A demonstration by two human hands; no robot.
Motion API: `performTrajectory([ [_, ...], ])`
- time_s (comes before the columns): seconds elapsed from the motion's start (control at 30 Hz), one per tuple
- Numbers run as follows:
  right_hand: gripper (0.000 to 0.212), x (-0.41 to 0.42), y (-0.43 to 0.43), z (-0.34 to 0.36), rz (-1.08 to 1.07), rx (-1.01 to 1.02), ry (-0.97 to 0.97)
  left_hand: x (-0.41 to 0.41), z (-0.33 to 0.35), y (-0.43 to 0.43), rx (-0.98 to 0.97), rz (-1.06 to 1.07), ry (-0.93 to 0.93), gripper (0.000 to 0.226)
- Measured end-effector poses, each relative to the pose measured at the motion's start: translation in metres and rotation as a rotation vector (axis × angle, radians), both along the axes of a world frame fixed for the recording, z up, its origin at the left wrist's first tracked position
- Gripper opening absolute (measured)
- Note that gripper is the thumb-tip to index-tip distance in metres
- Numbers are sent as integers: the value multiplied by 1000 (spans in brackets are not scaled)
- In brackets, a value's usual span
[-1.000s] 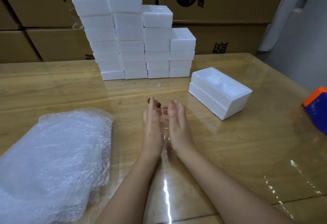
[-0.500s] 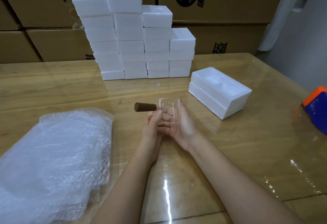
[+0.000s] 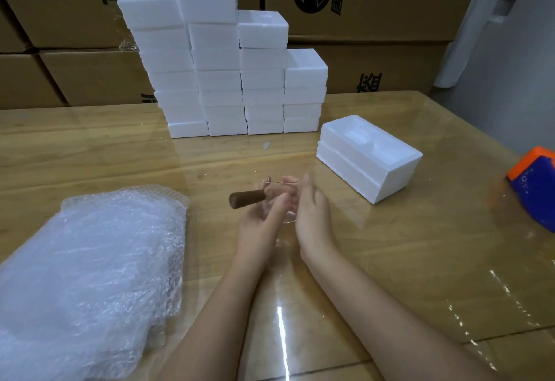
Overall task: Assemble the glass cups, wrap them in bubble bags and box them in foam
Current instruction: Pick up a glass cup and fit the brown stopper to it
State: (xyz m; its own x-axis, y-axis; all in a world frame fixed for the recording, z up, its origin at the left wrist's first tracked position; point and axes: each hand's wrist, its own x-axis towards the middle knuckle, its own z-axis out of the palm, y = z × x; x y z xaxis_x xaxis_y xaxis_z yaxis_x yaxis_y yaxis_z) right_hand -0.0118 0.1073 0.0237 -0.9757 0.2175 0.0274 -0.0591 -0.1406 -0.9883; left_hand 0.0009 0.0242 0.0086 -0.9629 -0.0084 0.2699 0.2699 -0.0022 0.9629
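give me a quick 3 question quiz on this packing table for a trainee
1. Fill in: the open foam box sits on the table to the ___ of the glass cup.
2. The cup's brown handle points toward: A the pile of bubble bags, B the open foam box, C the person.
3. True or false: the left hand alone holds the cup while the right hand lies flat on the table.
Key: 1 right; 2 A; 3 false, both hands hold it.
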Motion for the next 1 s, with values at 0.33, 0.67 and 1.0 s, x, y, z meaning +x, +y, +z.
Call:
performTrajectory([
  [0.33, 40, 11, -13, -6, 180, -30, 38, 0, -12, 2, -317, 353, 87, 74],
  [0.67, 24, -4, 13, 5, 185, -410, -128, 6, -8, 1, -207, 106, 136, 65],
  [1.0, 56, -7, -3, 0, 376, -257, -129, 4, 9, 5, 293, 286, -185, 55],
])
